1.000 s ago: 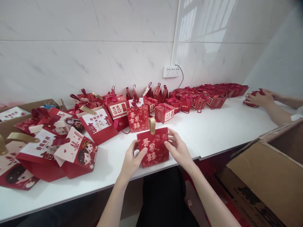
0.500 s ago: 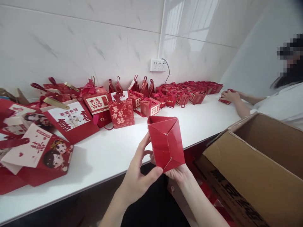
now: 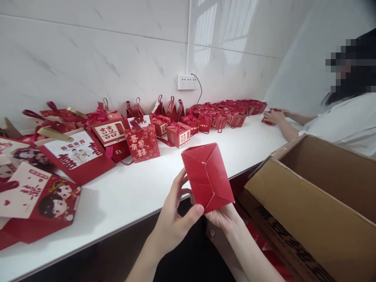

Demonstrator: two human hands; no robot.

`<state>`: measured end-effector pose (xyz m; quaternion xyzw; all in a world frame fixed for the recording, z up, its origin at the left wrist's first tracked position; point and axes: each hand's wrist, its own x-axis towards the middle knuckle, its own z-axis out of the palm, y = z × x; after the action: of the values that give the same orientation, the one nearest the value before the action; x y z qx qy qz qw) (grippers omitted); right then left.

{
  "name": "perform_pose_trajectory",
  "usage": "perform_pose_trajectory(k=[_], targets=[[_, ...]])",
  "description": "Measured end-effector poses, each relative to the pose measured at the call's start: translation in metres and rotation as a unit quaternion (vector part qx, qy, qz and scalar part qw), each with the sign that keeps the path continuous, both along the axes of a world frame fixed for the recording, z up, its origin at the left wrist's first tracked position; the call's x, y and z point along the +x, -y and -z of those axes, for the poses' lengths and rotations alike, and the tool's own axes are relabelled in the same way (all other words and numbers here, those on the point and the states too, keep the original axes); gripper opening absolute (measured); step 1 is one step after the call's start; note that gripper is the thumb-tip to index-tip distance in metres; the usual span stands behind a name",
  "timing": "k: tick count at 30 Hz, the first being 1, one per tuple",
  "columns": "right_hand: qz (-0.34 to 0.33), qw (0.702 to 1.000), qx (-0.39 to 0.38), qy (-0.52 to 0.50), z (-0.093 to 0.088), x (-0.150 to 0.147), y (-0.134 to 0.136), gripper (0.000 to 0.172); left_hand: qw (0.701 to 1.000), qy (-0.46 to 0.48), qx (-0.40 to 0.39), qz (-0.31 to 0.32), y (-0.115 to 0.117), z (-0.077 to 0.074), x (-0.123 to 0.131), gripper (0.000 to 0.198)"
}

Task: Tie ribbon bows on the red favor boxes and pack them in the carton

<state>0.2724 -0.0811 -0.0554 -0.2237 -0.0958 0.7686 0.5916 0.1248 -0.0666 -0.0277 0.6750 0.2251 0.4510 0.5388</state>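
Observation:
A red paper gift box (image 3: 208,178) is held up in front of me, its folded, interlocked bottom flaps facing the camera. My left hand (image 3: 173,215) grips it from the left, thumb on the lower corner and fingers along the side. From below and behind, my right hand (image 3: 221,216) supports the box; most of its fingers are hidden by it. Behind it on the white table (image 3: 123,196) stand a red box with white characters (image 3: 142,143) and a small box with a double-happiness label (image 3: 178,134).
Larger decorated gift boxes (image 3: 76,154) crowd the table's left. A row of ribboned boxes (image 3: 227,113) runs along the wall below a socket (image 3: 187,82). An open cardboard carton (image 3: 282,184) stands at right. Beyond it, a co-worker's hands (image 3: 274,116) hold a red box.
The view has turned slightly right, so the table's things sit farther left. Both my hands keep hold of the gift box, which is tilted a little more.

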Motion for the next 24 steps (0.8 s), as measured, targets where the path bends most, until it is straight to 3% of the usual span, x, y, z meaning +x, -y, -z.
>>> perform_pose_trajectory(k=[4, 6, 8, 10, 12, 14, 18, 24], targets=[[0.046, 0.995, 0.004, 0.083, -0.003, 0.016, 0.008, 0.012, 0.999, 0.041, -0.030, 0.013, -0.002, 0.003, 0.012, 0.049], [0.130, 0.979, 0.049, 0.151, -0.007, 0.031, 0.015, 0.016, 0.996, 0.072, -0.050, 0.029, -0.005, 0.006, 0.020, 0.048], [0.249, 0.933, 0.118, 0.230, -0.011, 0.051, 0.024, 0.026, 0.992, 0.070, -0.065, 0.079, -0.008, 0.007, 0.029, 0.061], [0.347, 0.868, 0.174, 0.309, -0.016, 0.073, 0.035, 0.030, 0.987, 0.031, -0.066, 0.140, -0.011, 0.007, 0.042, 0.072], [0.398, 0.820, 0.191, 0.365, -0.019, 0.095, 0.046, 0.031, 0.981, -0.006, -0.061, 0.181, -0.013, 0.004, 0.057, 0.073], [0.426, 0.798, 0.185, 0.383, -0.022, 0.112, 0.057, 0.030, 0.975, -0.006, -0.065, 0.212, -0.012, 0.001, 0.076, 0.072], [0.458, 0.804, 0.128, 0.357, -0.026, 0.139, 0.080, 0.029, 0.950, 0.039, -0.089, 0.297, -0.008, -0.005, 0.115, 0.077], [0.487, 0.819, 0.029, 0.303, -0.039, 0.168, 0.119, 0.034, 0.922, 0.021, -0.085, 0.376, 0.004, -0.019, 0.166, 0.059]])
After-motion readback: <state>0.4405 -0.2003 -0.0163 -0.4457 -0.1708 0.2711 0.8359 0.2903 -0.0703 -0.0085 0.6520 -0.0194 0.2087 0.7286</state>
